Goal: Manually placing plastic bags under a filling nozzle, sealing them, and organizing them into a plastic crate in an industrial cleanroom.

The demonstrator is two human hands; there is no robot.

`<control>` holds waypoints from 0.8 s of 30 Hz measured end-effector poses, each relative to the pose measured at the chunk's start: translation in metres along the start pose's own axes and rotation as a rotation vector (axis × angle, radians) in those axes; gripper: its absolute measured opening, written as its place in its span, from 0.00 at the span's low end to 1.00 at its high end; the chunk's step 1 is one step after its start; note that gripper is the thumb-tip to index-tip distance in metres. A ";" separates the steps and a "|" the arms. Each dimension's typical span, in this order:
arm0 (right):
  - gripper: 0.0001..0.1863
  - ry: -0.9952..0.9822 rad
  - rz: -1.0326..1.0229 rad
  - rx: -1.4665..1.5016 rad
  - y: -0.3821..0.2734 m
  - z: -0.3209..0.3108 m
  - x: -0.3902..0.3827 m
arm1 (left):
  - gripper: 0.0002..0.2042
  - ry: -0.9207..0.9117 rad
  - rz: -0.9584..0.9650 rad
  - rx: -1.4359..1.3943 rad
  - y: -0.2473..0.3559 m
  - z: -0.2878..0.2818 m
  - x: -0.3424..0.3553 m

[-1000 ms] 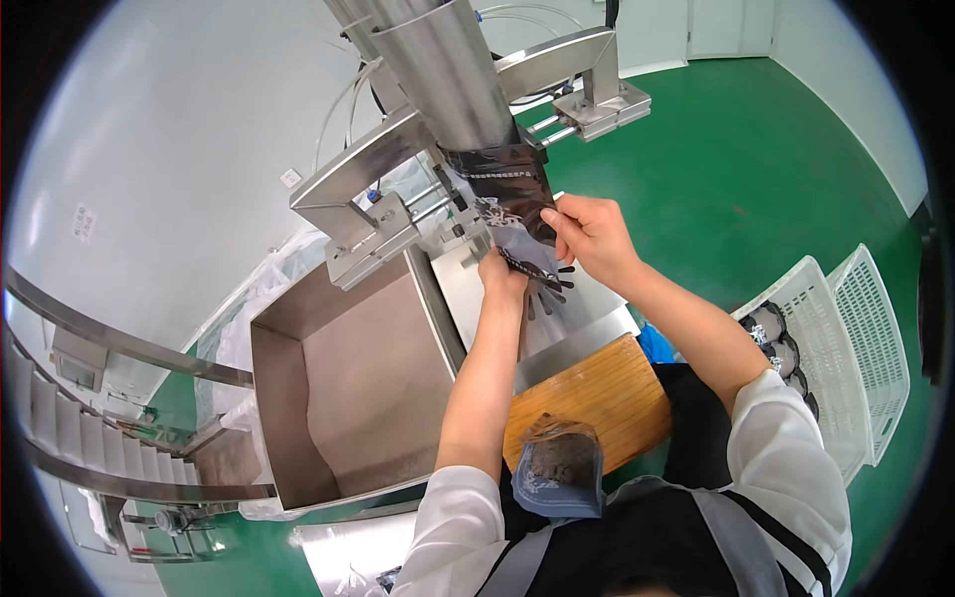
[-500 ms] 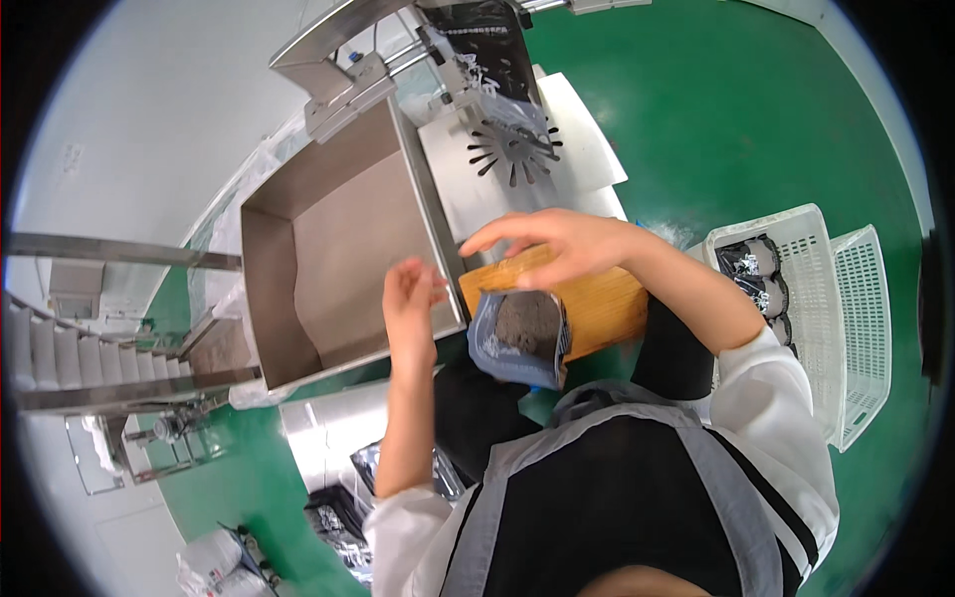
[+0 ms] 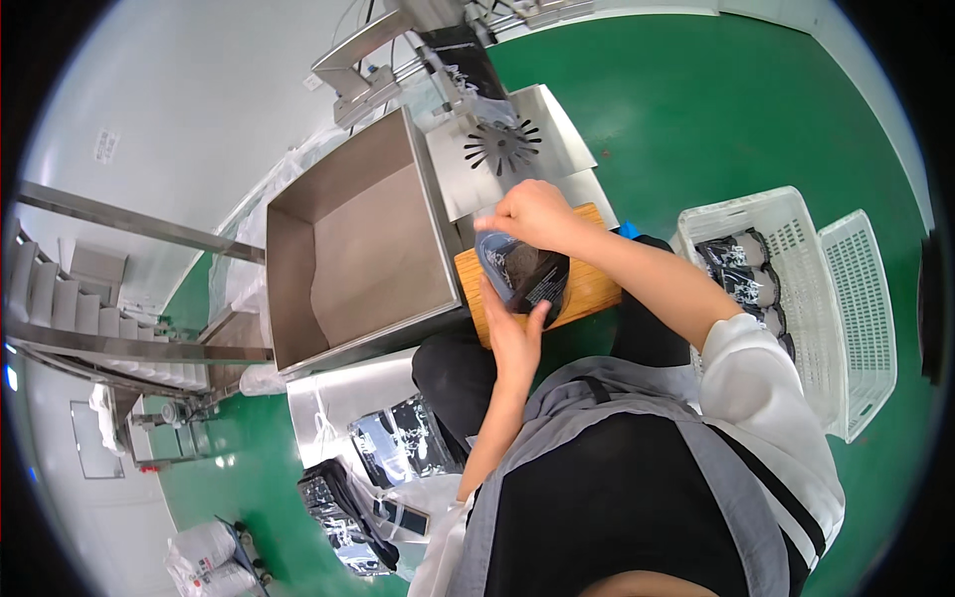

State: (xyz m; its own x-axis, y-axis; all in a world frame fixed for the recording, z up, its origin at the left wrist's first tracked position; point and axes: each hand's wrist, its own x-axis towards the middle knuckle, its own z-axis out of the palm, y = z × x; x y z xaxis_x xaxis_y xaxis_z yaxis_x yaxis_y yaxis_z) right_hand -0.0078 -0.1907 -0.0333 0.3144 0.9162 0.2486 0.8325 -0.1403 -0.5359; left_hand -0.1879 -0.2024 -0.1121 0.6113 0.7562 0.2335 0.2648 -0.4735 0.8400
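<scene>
Dark pouch (image 3: 524,276) sits over wooden board (image 3: 587,289), held in left hand (image 3: 512,333)'s grip and apparently right hand (image 3: 537,214)'s.

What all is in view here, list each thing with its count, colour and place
pouch: one, dark, held over the board
wooden board: one, tan, under the hands
metal bin: one, steel, left of the board
slotted plate: one, steel, above the board
white baskets: two, right side, the nearer one holding dark pouches
floor: green
left hand: below the pouch, gripping it
right hand: on the pouch top
</scene>
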 end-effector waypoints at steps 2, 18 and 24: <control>0.22 0.100 0.139 0.458 0.016 -0.002 -0.008 | 0.29 -0.022 -0.027 -0.234 -0.014 0.002 0.008; 0.06 0.015 0.101 0.892 0.085 0.035 -0.069 | 0.08 0.141 -0.124 -0.575 -0.030 0.004 0.024; 0.10 0.554 0.402 1.359 0.069 0.071 -0.070 | 0.08 0.261 -0.210 -1.054 -0.027 0.009 0.018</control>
State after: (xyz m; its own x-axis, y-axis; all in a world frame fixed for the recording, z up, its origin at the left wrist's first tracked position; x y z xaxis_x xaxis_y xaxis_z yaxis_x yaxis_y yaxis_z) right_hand -0.0049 -0.2382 -0.1453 0.7946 0.6071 0.0063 -0.2883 0.3865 -0.8761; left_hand -0.1776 -0.1801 -0.1355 0.4194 0.9073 0.0291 -0.4993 0.2038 0.8421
